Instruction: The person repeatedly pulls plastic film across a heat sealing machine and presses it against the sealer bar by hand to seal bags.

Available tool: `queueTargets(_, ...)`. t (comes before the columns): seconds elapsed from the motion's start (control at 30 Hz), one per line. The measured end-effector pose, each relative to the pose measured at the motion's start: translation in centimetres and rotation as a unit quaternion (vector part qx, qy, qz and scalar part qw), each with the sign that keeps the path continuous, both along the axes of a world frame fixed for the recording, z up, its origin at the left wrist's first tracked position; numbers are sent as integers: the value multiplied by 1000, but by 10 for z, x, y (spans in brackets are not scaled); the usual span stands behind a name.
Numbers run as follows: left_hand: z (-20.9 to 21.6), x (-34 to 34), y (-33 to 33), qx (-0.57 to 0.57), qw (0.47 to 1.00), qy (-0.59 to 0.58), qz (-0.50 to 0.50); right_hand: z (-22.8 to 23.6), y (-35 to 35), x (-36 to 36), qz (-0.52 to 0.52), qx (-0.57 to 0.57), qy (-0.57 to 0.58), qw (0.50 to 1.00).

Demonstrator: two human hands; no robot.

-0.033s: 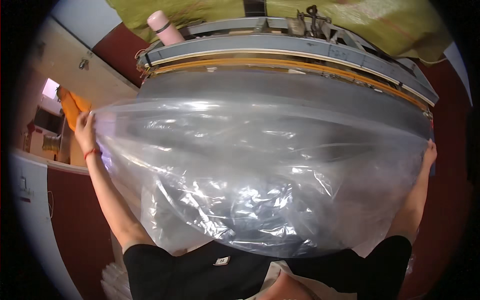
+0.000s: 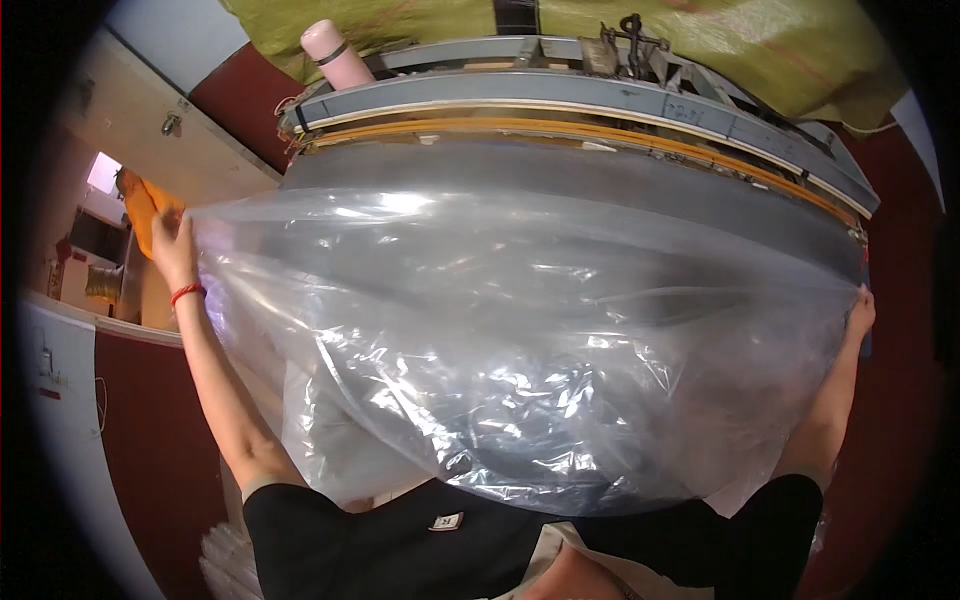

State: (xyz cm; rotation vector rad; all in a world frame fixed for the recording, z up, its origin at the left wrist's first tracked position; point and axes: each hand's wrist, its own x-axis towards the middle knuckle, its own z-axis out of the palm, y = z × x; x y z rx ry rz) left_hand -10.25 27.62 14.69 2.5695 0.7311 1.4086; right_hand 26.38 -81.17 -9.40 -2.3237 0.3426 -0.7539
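A wide sheet of clear plastic film (image 2: 480,290) is spread between my hands, wrinkled and shiny, and sags toward my chest. At its far left corner my left hand (image 2: 175,250), with a red cord on the wrist, grips the edge between thumb and fingers. On the opposite side my right hand (image 2: 861,312) pinches the right corner, its fingers closed. Both arms are stretched wide. Under the film's far part lies a dark grey flat surface (image 2: 400,165). Whether the film is a single layer or a bag, I cannot tell.
Beyond the grey surface runs a grey metal frame (image 2: 480,88) with orange strips (image 2: 480,125) along it. A pink bottle (image 2: 335,55) and a metal clamp (image 2: 632,48) are at the frame. Yellow-green woven sacking (image 2: 740,50) lies behind. A door (image 2: 160,110) stands at the left.
My left hand has shifted up slightly with the film's corner. The film's folds and highlights have moved a little; my right hand has stayed almost still.
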Motion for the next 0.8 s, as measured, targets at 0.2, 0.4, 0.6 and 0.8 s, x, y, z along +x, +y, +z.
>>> queueTargets(0.2, -60, 92, -243, 108, 822, 361, -427, 16, -2, -28, -83, -65, 21, 994)
queueTargets(0.4, -152, 104, -190, 11, 871, 389, -300, 17, 1, -23, -78, -61, 39, 994)
queueTargets(0.6, -161, 127, -184, -16, 907, 272, -321, 15, -10, -20, -77, -44, 55, 995)
queueTargets(0.8, -155, 143, -196, 99, 919, 329, -193, 11, -22, -20, -71, -32, 52, 996)
